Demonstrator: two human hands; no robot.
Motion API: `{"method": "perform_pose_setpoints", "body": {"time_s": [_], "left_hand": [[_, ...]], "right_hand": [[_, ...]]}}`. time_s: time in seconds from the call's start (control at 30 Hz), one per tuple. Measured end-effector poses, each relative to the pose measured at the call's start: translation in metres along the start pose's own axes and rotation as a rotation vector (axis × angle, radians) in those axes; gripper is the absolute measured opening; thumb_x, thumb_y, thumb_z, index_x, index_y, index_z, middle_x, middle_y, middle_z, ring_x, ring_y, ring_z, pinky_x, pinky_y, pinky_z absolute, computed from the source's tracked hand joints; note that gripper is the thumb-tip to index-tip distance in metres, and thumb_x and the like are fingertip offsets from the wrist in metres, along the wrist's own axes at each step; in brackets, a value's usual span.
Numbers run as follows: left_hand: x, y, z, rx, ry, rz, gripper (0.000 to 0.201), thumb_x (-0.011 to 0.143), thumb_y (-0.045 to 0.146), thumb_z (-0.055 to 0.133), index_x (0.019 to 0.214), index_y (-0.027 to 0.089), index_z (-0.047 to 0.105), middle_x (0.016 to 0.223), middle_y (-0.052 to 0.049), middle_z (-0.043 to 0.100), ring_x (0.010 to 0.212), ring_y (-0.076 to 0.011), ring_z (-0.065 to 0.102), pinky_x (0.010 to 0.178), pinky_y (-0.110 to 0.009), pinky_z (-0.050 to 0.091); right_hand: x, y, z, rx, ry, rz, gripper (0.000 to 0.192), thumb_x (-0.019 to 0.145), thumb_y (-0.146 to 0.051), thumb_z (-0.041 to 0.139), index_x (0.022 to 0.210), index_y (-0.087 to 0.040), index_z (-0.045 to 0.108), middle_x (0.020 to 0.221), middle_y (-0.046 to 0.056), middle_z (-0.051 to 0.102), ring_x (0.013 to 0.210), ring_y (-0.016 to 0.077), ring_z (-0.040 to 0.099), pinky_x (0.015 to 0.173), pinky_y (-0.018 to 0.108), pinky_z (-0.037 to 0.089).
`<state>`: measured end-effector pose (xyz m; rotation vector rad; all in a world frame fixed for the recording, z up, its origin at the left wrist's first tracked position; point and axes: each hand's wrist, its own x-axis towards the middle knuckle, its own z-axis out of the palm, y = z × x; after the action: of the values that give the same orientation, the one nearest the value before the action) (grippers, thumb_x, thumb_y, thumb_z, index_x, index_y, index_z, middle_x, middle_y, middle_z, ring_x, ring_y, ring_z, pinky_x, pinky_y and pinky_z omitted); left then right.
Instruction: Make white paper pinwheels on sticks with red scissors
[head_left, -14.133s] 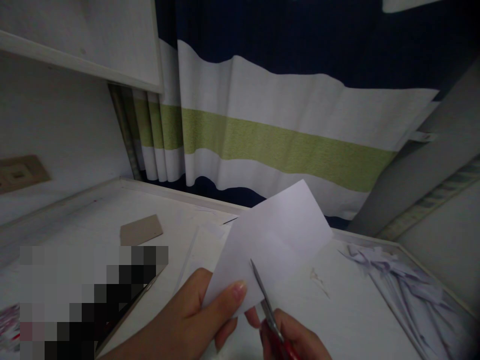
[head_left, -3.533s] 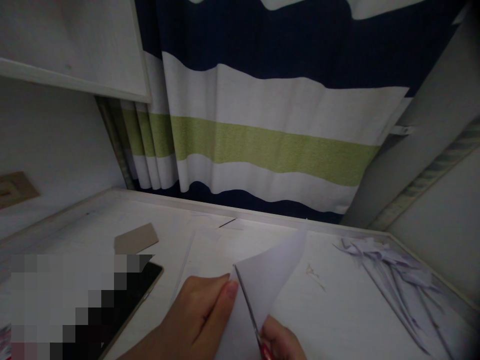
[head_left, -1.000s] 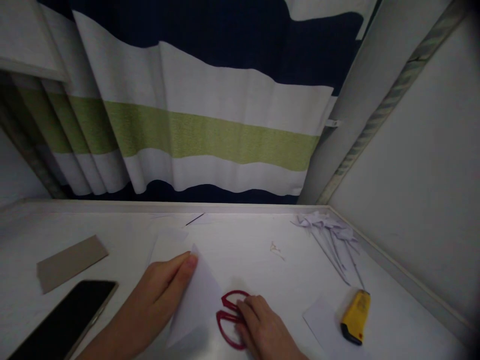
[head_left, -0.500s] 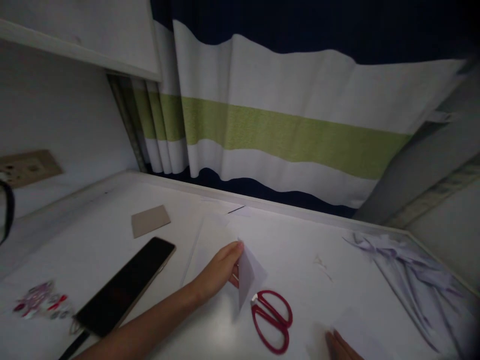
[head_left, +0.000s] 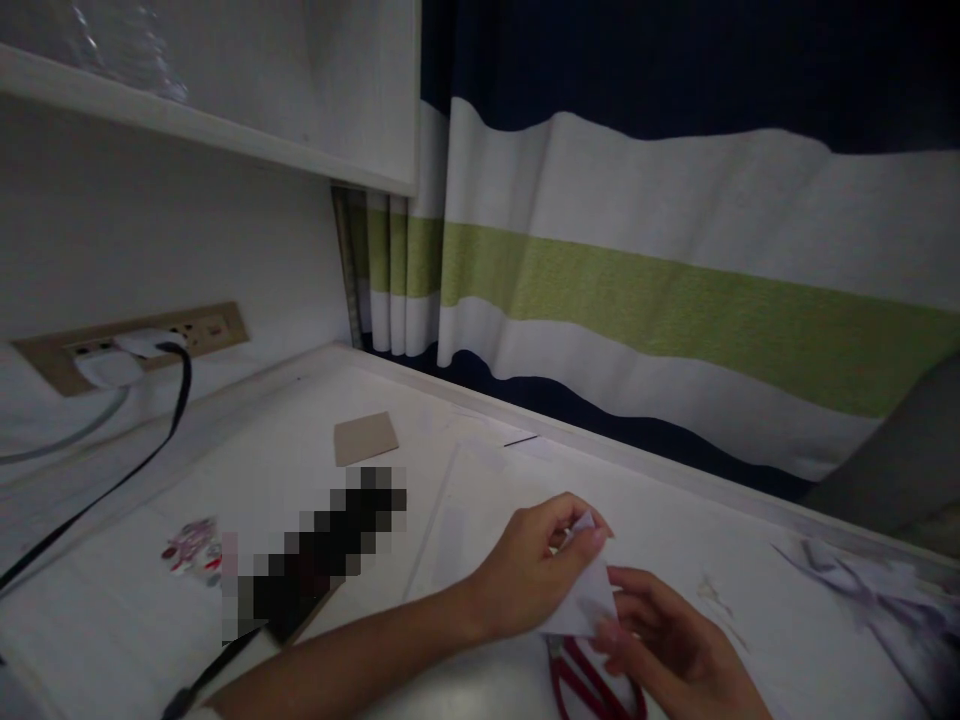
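My left hand [head_left: 529, 565] pinches a small white piece of paper [head_left: 586, 598] just above the white desk [head_left: 300, 420]. My right hand [head_left: 667, 645] comes in from the lower right with its fingertips on the paper's lower edge. Red-handled scissors [head_left: 589, 685] lie on the desk under both hands, partly hidden by my right hand. No hand is on the scissors.
A dark phone [head_left: 315, 560] lies left of my forearm, a brown card [head_left: 365, 438] beyond it. Paper strips [head_left: 862, 585] are heaped at the right. A black cable [head_left: 112, 480] runs from a wall socket strip [head_left: 135, 345]. A shelf [head_left: 225, 100] overhangs; a striped curtain [head_left: 675, 300] hangs behind.
My right hand has come up from the lower edge to the paper held by my left hand. The view has swung left. The scissors stay on the desk.
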<state>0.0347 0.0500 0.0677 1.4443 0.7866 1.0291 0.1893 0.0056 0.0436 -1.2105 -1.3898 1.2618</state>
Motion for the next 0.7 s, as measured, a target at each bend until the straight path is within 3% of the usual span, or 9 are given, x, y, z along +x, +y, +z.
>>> {"method": "perform_pose_setpoints", "body": {"time_s": [0.17,0.27,0.37,0.43,0.57,0.63,0.7], "left_hand": [[0.000,0.007,-0.013,0.017,-0.019,0.009,0.028,0.077,0.027,0.053,0.104,0.018,0.049,0.086,-0.001,0.052,0.065,-0.0085,0.047,0.053,-0.017,0.035],[-0.001,0.013,-0.021,0.094,-0.093,-0.025,0.021,0.076,0.024,0.054,0.095,0.015,0.056,0.082,-0.002,0.055,0.064,-0.0093,0.048,0.053,-0.018,0.037],[-0.002,0.017,-0.023,0.123,-0.117,-0.036,0.013,0.077,0.020,0.051,0.083,0.014,0.061,0.070,0.000,0.056,0.060,-0.0084,0.047,0.054,-0.018,0.036],[-0.002,0.016,-0.022,0.080,-0.119,-0.055,0.012,0.077,0.020,0.052,0.081,0.015,0.062,0.066,0.001,0.055,0.058,-0.0075,0.047,0.052,-0.017,0.035],[0.001,0.010,-0.019,-0.125,-0.130,-0.180,0.011,0.072,0.017,0.057,0.082,0.014,0.062,0.065,0.001,0.058,0.056,-0.0063,0.048,0.049,-0.015,0.034],[0.002,0.009,-0.020,-0.195,-0.135,-0.237,0.011,0.071,0.015,0.058,0.081,0.013,0.063,0.063,0.001,0.058,0.053,-0.0057,0.049,0.048,-0.015,0.035],[0.003,0.009,-0.020,-0.225,-0.155,-0.265,0.010,0.072,0.017,0.058,0.078,0.012,0.063,0.060,0.001,0.058,0.051,-0.0061,0.050,0.050,-0.016,0.039]], "right_hand": [[0.018,-0.016,0.004,0.036,0.134,0.000,0.020,0.068,-0.029,0.067,0.085,-0.023,0.060,0.066,-0.003,0.064,0.054,0.0109,0.061,0.052,0.016,0.051],[0.021,-0.024,-0.002,-0.055,0.242,-0.066,0.022,0.069,-0.031,0.065,0.088,-0.023,0.058,0.066,-0.002,0.064,0.055,0.0117,0.062,0.052,0.017,0.052],[0.019,-0.024,-0.005,-0.200,0.256,-0.141,0.025,0.073,-0.030,0.061,0.097,-0.023,0.055,0.069,-0.001,0.063,0.057,0.0129,0.061,0.052,0.019,0.052],[0.016,-0.021,-0.003,-0.329,0.268,-0.256,0.025,0.075,-0.025,0.059,0.100,-0.024,0.054,0.077,0.001,0.064,0.062,0.0140,0.061,0.054,0.021,0.053],[0.007,-0.015,-0.001,-0.653,0.342,-0.708,0.025,0.076,-0.013,0.054,0.096,-0.027,0.059,0.088,0.002,0.064,0.076,0.0153,0.062,0.062,0.022,0.050],[0.003,-0.014,0.000,-0.813,0.413,-0.796,0.028,0.078,-0.011,0.051,0.097,-0.029,0.060,0.090,0.002,0.064,0.078,0.0156,0.061,0.064,0.023,0.048],[0.000,-0.013,0.001,-0.902,0.466,-0.773,0.030,0.079,-0.012,0.050,0.100,-0.031,0.059,0.091,0.002,0.063,0.078,0.0162,0.061,0.066,0.026,0.046]]}}
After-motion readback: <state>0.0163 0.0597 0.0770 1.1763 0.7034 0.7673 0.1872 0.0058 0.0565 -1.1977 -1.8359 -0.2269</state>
